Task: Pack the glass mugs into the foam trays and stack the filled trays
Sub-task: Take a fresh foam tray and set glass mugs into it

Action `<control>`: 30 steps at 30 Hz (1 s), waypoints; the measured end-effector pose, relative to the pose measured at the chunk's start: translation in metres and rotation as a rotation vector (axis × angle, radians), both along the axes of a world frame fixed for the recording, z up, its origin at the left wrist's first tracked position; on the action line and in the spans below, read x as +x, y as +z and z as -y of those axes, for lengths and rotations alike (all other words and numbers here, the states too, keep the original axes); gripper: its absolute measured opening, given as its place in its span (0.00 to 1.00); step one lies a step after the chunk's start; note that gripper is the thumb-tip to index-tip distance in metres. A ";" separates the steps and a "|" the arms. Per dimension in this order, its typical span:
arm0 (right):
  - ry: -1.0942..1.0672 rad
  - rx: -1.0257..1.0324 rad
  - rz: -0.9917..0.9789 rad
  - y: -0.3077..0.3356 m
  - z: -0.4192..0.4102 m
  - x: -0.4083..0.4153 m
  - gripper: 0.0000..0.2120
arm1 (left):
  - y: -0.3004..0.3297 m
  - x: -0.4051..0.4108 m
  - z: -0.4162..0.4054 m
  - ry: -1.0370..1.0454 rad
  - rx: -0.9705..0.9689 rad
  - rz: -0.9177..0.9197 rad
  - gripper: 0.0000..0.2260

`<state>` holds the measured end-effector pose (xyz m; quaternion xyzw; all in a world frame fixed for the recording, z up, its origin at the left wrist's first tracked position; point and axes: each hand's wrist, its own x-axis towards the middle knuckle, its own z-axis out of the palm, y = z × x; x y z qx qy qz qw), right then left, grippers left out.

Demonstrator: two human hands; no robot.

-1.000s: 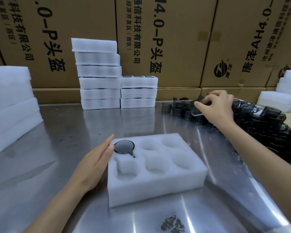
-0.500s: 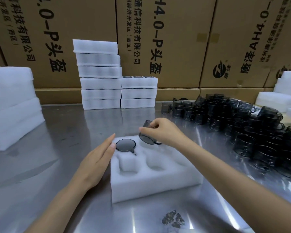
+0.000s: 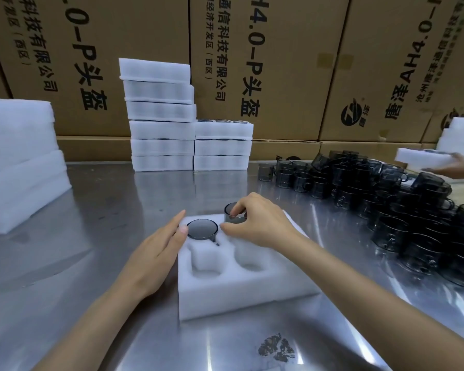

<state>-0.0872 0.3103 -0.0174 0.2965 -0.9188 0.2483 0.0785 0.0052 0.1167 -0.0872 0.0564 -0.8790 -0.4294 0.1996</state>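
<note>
Steadying the foam tray (image 3: 241, 295) on the worktop (image 3: 97, 210) with our flat, spread left hand (image 3: 156, 253), we pinched a smoked-glass mug (image 3: 232, 214) in our right hand (image 3: 263, 223), lowering it beside the seated mug (image 3: 202, 229).

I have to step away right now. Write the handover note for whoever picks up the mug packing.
Left hand: open, flat against the left edge of the foam tray.
Right hand: grips the second mug, lowering it into the back-row pocket beside the first.
Done: first mug seated in the back left pocket; two stacks of filled trays at the back.
Left: seat this mug, fill the remaining pockets from the loose mug pile on the right, then stack the tray.
</note>
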 end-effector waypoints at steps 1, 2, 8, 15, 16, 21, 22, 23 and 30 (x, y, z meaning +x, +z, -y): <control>0.006 -0.005 -0.001 -0.001 0.000 0.000 0.11 | 0.001 0.001 0.000 -0.004 -0.013 0.000 0.27; 0.011 -0.010 -0.002 -0.002 -0.001 -0.001 0.12 | 0.002 0.002 0.000 -0.008 -0.033 -0.004 0.28; 0.046 -0.211 0.092 0.012 -0.018 -0.001 0.16 | 0.023 0.006 -0.009 -0.029 -0.110 -0.095 0.25; 0.247 -0.060 0.072 0.001 -0.049 -0.002 0.20 | 0.055 0.011 -0.036 -0.270 -0.376 -0.058 0.25; 0.264 -0.009 0.079 -0.004 -0.050 -0.002 0.20 | 0.056 0.009 -0.039 -0.291 -0.448 -0.016 0.26; 0.250 0.127 0.118 -0.014 -0.052 0.000 0.21 | 0.051 0.006 -0.042 -0.309 -0.569 0.119 0.29; 0.249 0.174 0.121 -0.014 -0.052 0.001 0.21 | 0.050 0.006 -0.041 -0.308 -0.578 0.131 0.29; 0.254 0.212 0.127 -0.013 -0.052 0.002 0.22 | 0.050 0.006 -0.041 -0.306 -0.580 0.138 0.28; 0.277 0.287 0.121 -0.009 -0.051 0.007 0.23 | 0.045 0.004 -0.040 -0.278 -0.545 0.052 0.35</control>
